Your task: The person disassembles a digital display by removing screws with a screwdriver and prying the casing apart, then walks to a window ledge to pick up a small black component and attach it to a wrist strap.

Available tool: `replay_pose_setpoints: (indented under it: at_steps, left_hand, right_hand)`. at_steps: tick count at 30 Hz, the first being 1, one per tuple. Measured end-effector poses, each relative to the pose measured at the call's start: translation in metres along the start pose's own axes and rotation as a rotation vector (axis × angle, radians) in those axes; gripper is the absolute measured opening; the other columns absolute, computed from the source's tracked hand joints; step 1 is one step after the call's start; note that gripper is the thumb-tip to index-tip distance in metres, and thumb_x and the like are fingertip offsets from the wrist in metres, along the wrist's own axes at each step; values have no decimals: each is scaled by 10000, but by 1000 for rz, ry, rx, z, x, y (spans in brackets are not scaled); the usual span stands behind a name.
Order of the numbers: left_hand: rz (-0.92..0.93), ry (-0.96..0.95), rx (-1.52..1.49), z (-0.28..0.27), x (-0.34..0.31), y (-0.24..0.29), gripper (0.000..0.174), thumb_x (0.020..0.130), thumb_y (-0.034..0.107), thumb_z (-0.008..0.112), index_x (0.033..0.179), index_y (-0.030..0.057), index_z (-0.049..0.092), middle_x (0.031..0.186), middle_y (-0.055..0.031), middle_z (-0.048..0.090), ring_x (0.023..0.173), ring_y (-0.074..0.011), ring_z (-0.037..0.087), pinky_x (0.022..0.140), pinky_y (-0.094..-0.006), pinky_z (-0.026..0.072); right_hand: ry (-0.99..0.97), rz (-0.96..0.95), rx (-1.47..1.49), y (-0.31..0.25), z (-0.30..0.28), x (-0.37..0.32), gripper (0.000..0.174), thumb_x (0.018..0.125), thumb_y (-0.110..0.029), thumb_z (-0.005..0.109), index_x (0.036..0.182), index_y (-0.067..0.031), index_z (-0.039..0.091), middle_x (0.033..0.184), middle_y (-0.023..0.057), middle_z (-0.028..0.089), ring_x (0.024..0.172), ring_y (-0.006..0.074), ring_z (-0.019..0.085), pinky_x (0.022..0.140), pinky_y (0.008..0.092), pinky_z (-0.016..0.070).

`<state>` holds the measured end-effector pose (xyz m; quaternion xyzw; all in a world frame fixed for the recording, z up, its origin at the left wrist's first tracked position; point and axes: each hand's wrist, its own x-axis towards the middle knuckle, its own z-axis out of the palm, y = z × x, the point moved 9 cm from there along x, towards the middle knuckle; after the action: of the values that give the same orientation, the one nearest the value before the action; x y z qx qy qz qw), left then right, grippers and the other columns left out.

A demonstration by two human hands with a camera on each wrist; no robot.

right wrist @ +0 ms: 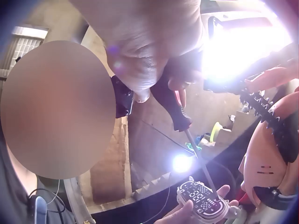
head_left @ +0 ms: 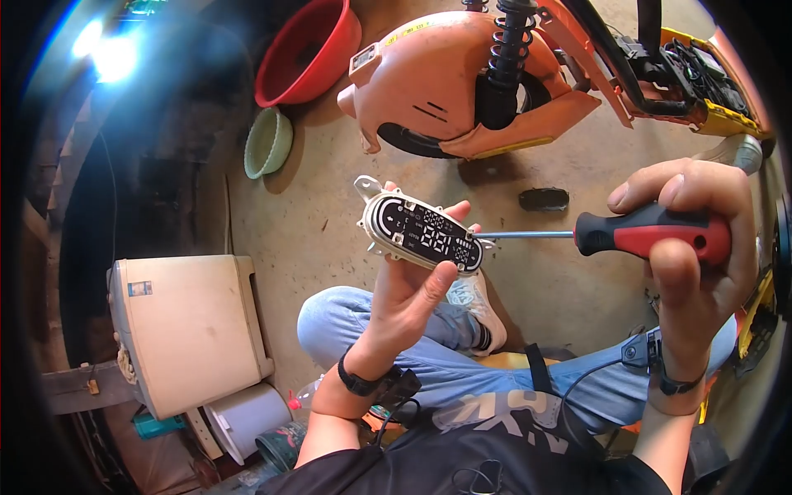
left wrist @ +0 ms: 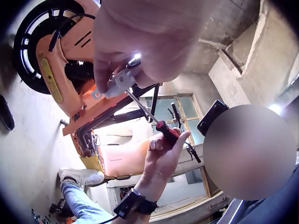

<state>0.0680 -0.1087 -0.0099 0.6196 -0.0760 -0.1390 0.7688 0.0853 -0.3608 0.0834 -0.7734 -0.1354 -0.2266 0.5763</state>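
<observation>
In the head view my left hand (head_left: 404,301) holds an oval scooter dashboard display (head_left: 425,231), its dark face with segmented digits turned up and its pale housing carrying small mounting tabs. The thumb lies at its near edge, while other fingers show behind the far edge. My right hand (head_left: 705,289) grips a screwdriver (head_left: 652,235) by its red-and-black handle. Its shaft runs left, with the tip right at the display's right end, by a tab. From the right wrist view, the shaft (right wrist: 200,156) comes down onto the end of the display (right wrist: 198,195).
An orange scooter body (head_left: 429,91) with a black spring shock lies ahead. A red basin (head_left: 301,49) and pale green bowl (head_left: 268,144) stand left of it. A dark oval piece (head_left: 544,199) lies on the floor. At left are a cream box (head_left: 194,330) and white bucket (head_left: 247,421).
</observation>
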Motion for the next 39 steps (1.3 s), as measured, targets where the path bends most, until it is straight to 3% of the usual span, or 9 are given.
replay_pose_setpoints:
  at_steps: [4, 11, 17, 19, 22, 29, 31, 34, 39]
  left_hand:
    - [-9, 7, 0, 0, 0, 0, 897, 1008, 28, 531, 1587, 217, -128, 1534, -261, 350, 1371, -317, 463, 1137, -437, 368]
    - [-36, 10, 24, -1, -1, -1, 895, 1007, 23, 535, 1588, 202, -122, 1516, -247, 389, 1341, -293, 497, 1131, -426, 376]
    - [-37, 11, 61, -3, -1, -1, 884, 1010, 39, 539, 1592, 199, -108, 1491, -232, 430, 1310, -292, 528, 1108, -418, 409]
    - [-66, 22, 34, -4, -1, -1, 872, 1013, 45, 535, 1594, 201, -97, 1488, -230, 435, 1304, -294, 533, 1101, -421, 420]
    - [-84, 43, 23, -9, 1, 2, 838, 1021, 64, 526, 1599, 206, -64, 1488, -229, 436, 1299, -311, 538, 1087, -430, 442]
    - [-18, 87, 67, -16, 1, 12, 838, 1020, 79, 534, 1599, 184, -63, 1490, -253, 425, 1296, -352, 541, 1090, -445, 436]
    - [5, 91, 127, -15, 1, 12, 788, 1027, 108, 511, 1602, 188, -21, 1485, -295, 412, 1280, -422, 544, 1065, -483, 468]
    - [5, 79, 137, -14, 1, 10, 792, 1026, 106, 512, 1601, 182, -28, 1487, -296, 409, 1281, -415, 545, 1063, -481, 468]
    - [-18, 80, 83, -16, 1, 11, 844, 1017, 77, 542, 1599, 176, -62, 1494, -255, 422, 1299, -345, 539, 1095, -443, 429]
  right_hand:
    - [7, 76, 116, 1, 4, -3, 402, 933, -425, 691, 1043, -94, 490, 913, 129, 659, 593, 38, 463, 532, 172, 381]
    - [11, 108, 190, -1, 6, 0, 377, 937, -386, 689, 1053, -91, 485, 921, 130, 659, 613, 44, 472, 552, 176, 394]
    - [-45, 118, 200, 4, 6, 1, 375, 926, -352, 696, 1071, -84, 478, 948, 151, 664, 693, 102, 560, 611, 217, 455]
    - [-29, -21, 212, 2, 6, 0, 398, 917, -350, 699, 1082, -76, 463, 967, 175, 658, 807, 191, 640, 714, 288, 524]
    - [-44, 44, 420, 2, 16, -2, 428, 911, -360, 700, 1096, -66, 451, 979, 194, 651, 914, 263, 672, 810, 355, 551]
    - [-176, -26, 376, -6, 17, 2, 446, 926, -381, 676, 1129, -40, 475, 969, 190, 647, 925, 257, 674, 819, 372, 559]
    - [-235, -33, 311, -7, 20, 2, 460, 934, -401, 659, 1135, -27, 483, 963, 185, 645, 907, 242, 663, 820, 377, 553]
    - [-118, 154, 326, -2, 19, 0, 443, 941, -394, 642, 1122, -24, 476, 966, 185, 644, 891, 231, 651, 828, 382, 548]
    - [-82, 49, 231, -3, 13, 3, 369, 837, -280, 644, 1054, -49, 454, 999, 183, 641, 875, 179, 595, 775, 294, 483]
